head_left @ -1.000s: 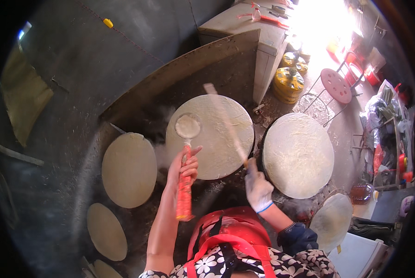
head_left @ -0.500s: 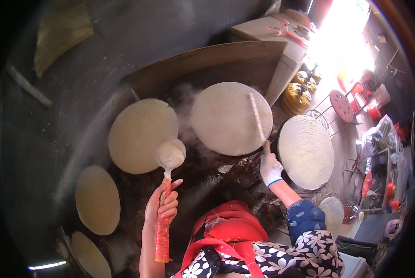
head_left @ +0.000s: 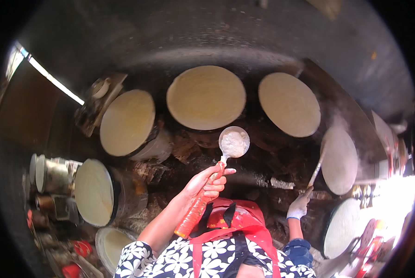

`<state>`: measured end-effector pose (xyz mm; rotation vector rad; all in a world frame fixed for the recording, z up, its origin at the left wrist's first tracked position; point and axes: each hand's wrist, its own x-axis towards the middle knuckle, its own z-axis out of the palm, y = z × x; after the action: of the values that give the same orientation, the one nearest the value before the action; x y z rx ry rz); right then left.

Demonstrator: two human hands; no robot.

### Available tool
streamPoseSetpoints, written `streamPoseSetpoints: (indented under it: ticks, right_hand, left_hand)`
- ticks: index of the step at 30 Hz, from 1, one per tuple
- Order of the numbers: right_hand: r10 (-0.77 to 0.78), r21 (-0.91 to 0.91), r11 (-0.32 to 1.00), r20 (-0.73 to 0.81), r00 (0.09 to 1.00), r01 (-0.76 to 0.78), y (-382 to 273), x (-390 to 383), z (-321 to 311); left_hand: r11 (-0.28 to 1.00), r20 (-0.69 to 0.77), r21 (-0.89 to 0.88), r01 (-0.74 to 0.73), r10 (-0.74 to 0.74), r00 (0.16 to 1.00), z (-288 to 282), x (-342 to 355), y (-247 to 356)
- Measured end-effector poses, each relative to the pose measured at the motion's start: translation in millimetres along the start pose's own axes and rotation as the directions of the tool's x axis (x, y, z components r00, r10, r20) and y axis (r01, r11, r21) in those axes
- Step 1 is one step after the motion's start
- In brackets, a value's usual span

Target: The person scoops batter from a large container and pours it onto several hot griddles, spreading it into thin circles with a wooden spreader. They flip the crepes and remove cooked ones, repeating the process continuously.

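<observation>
My left hand [head_left: 203, 183] is closed around the red-wrapped handle of a ladle [head_left: 234, 142]. Pale, wet batter sits in the ladle's bowl, which is just short of the middle round griddle [head_left: 206, 97]. On the right, my right hand [head_left: 300, 205], in a white glove, grips a long thin spatula [head_left: 316, 171]. The spatula's far end meets the left edge of a steaming griddle [head_left: 340, 155] coated with a pale layer. Thin pale sheets also cover the middle griddle and the one between the two, the far-right griddle [head_left: 289, 104].
More coated griddles curve around me: one at far left [head_left: 127, 123], one at near left [head_left: 94, 192] and one at near right [head_left: 342, 228]. A round pale-topped pan [head_left: 112, 245] is low on the left. A dark wall rises behind. A small ledge [head_left: 101, 99] holds a bowl.
The view has swung left, bringing more left-hand griddles into sight. My left hand has carried the ladle left, away from the far-right griddle. The spatula has shifted to the steaming griddle's left edge.
</observation>
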<state>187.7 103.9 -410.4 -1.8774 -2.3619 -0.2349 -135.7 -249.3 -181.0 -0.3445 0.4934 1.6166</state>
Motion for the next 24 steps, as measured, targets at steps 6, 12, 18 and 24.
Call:
streamPoseSetpoints:
  ticks: [6, 12, 18, 24]
  right_hand:
    - [-0.371, 0.522, 0.785, -0.033, 0.928, 0.333, -128.6, 19.7, -71.7]
    - [-0.749, 0.765, 0.457, 0.056, 0.660, 0.454, -288.6, 7.7, -117.2]
    - [-0.889, 0.781, 0.190, -0.121, 0.442, 0.595, -430.2, -31.2, -108.3]
    - [-0.957, 0.700, 0.269, 0.119, 0.263, 0.661, -526.6, -82.0, -164.8]
  left_hand:
    - [0.968, -0.022, -0.141, -0.209, 0.208, 0.978, -43.1, -32.3, -12.3]
    - [0.837, -0.127, -0.323, -0.442, 0.425, 0.896, -81.9, -77.2, -36.9]
    - [0.570, -0.141, -0.603, -0.559, 0.613, 0.777, -101.7, -107.4, -58.2]
    - [0.322, -0.187, -0.710, -0.627, 0.772, 0.608, -90.5, -126.6, -80.1]
